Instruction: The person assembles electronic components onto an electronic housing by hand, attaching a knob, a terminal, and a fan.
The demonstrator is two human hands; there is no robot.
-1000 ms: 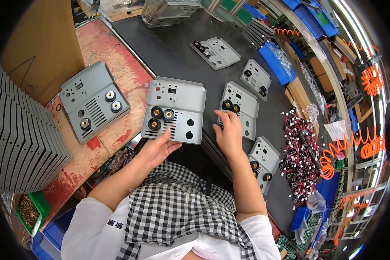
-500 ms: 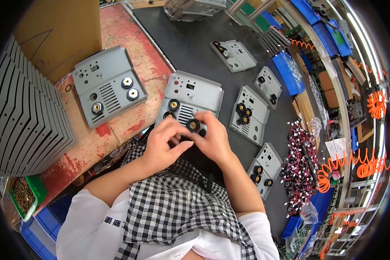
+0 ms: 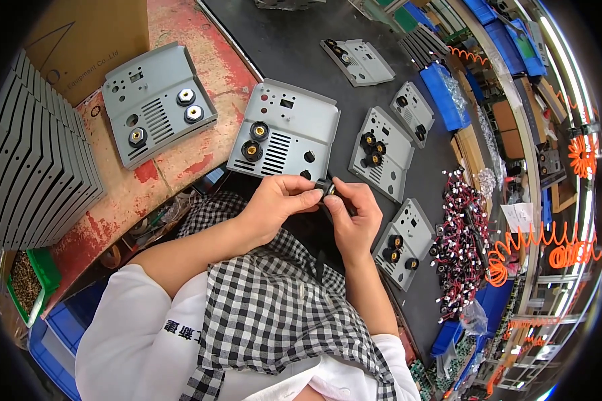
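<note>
A small black round fitting point(image 3: 330, 190) is held in front of the chest, in the gap between the two hands. The hands are brought together, and the fitting is pinched from the left by the thumb and fingertips of the left hand point(image 3: 274, 206) and from the right by those of the right hand point(image 3: 358, 215). Most of it is covered by the fingers; a bright rim is shown at its right side, but its facing and its long axis cannot be told.

Just beyond the fingertips, a grey metal panel point(image 3: 305, 121) is laid flat, its near right corner set close to the left index finger; whether they touch cannot be told. Its far edge is slanted, dropping toward the right, and its vent slots are run crosswise at the same tilt. Two black sockets point(image 3: 252, 150) with brass centres are mounted at its left, and two dark holes are seen at its right. On the red, worn tabletop point(image 3: 187, 159) to the left, another grey panel point(image 3: 122, 107) is placed, with three hex nuts point(image 3: 194, 113) shown on it.
</note>
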